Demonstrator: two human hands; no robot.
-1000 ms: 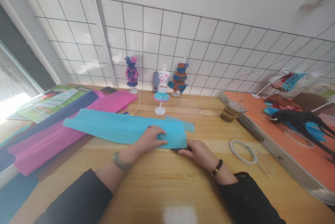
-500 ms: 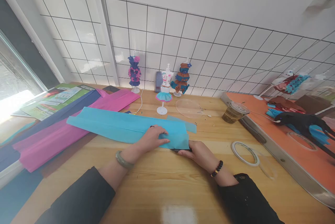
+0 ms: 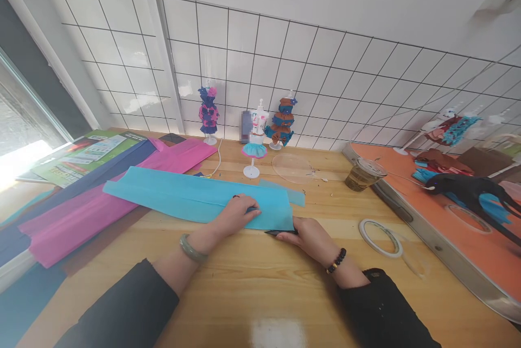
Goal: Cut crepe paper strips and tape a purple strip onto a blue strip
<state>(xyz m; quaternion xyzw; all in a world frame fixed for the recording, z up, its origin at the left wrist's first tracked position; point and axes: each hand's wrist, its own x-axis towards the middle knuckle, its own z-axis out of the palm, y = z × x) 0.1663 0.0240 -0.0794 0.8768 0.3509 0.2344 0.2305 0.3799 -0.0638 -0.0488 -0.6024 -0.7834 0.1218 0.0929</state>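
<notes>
A long folded sheet of light blue crepe paper [image 3: 183,196] lies across the wooden table in front of me. My left hand [image 3: 238,211] rests on its right half, fingers curled and thumb pressed in, gripping the paper. At the paper's right end, my right hand [image 3: 307,234] is closed around black scissors [image 3: 277,232]. Their dark pointed blade lies along the near edge of the paper, pointing left; the handles are hidden in my palm. A loose blue flap sticks out behind the right end.
Pink crepe paper [image 3: 77,217] and dark blue sheets lie at left. Small dressed mannequins, one with a blue skirt [image 3: 254,151], stand by the tiled wall. To the right are a lidded cup [image 3: 365,174], a tape roll [image 3: 380,238] and an orange board [image 3: 451,217] with a metal edge.
The upper layer at the blue paper's right end now lies flush with the layer below. My left fingers have curled in a little more. The right hand and scissors have hardly moved.
</notes>
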